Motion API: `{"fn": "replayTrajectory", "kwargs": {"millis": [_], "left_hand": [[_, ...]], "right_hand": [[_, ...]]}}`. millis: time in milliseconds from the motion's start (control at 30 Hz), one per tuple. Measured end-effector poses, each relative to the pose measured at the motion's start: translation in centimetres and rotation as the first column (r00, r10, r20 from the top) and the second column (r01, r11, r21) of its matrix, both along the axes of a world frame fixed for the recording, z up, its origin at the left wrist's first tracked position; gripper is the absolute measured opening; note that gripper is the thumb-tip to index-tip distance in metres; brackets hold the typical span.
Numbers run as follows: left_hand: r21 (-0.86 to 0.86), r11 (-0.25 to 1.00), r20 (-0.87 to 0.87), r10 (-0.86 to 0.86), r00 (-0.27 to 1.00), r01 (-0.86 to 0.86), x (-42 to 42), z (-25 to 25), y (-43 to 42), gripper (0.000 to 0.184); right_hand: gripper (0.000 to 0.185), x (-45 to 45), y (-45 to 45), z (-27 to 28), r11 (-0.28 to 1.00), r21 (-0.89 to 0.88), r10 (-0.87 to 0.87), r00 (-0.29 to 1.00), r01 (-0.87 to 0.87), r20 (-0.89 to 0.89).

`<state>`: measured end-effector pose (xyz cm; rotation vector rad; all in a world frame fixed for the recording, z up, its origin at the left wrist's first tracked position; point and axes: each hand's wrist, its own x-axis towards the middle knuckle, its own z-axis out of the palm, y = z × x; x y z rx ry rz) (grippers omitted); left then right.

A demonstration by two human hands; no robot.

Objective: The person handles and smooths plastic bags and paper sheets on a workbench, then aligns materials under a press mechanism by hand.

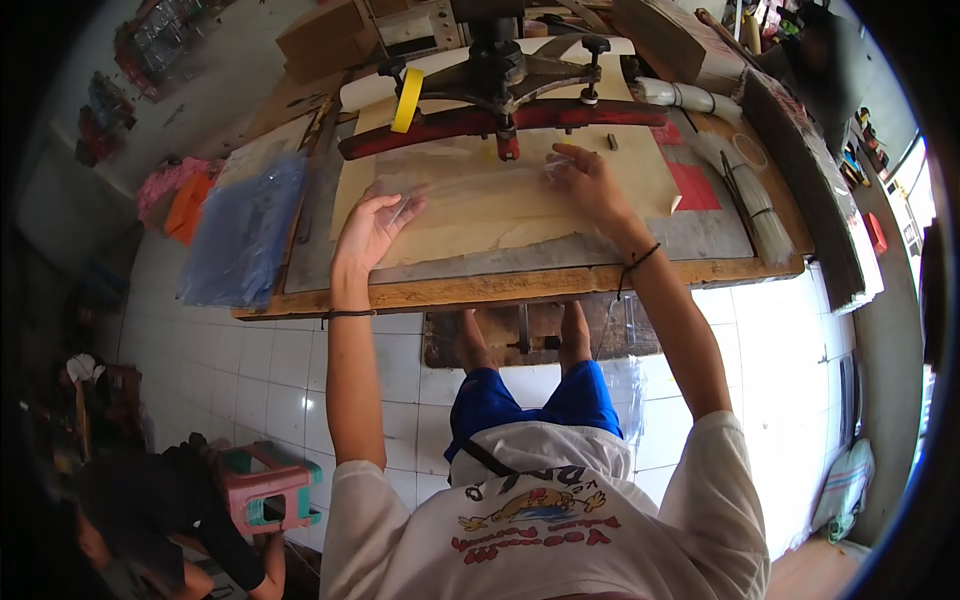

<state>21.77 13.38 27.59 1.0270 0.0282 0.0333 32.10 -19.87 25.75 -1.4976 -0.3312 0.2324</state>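
A clear plastic sheet or bag (480, 198) stretches low over the tan paper sheet (465, 238) on the work table. My left hand (376, 228) has its fingers curled around the plastic's left end. At the right end, my right hand (590, 188) pinches the plastic, its fingers partly blurred. Just beyond both hands, a curved red bar (440, 140) hangs under a dark metal press frame (497, 72). A yellow tape roll (407, 100) hangs on the frame's left side.
Bluish plastic bags (240, 235) are stacked left of the table. Bundled clear plastic (765, 215) lies along the right side, beside a long box (810, 185). A pedal board (440, 340) is under my feet. A person in black (160, 510) is near a pink stool (265, 490).
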Motion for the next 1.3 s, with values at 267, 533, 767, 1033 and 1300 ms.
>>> {"fn": "replayTrajectory", "kwargs": {"millis": [267,533,767,1033,1300], "left_hand": [[-0.134,0.991,-0.088,0.012,0.996,-0.024,1.7,-1.0,-0.7,0.026],[-0.045,0.999,-0.041,0.024,0.999,-0.026,3.3,0.2,-0.8,0.039],[0.014,0.997,-0.053,0.08,0.995,-0.079,6.7,-0.7,1.0,0.02],[0.046,0.996,-0.025,0.08,0.996,-0.079,8.7,-2.4,2.1,0.006],[0.402,0.901,0.04,0.161,0.986,-0.163,7.2,-1.1,-0.3,0.055]], "right_hand": [[0.052,-0.5,-0.2,0.2,0.991,0.053,-0.12,0.993,0.119,0.006],[0.047,0.1,-0.3,-0.7,0.988,-0.053,-0.139,0.985,0.145,0.104],[0.044,0.6,0.1,-0.6,0.936,-0.252,-0.176,0.946,0.247,0.271],[0.045,2.0,0.4,-1.8,0.906,-0.227,-0.252,0.886,0.357,0.389],[0.026,2.2,0.3,-1.2,0.866,-0.243,-0.345,0.873,0.438,0.345]]}}
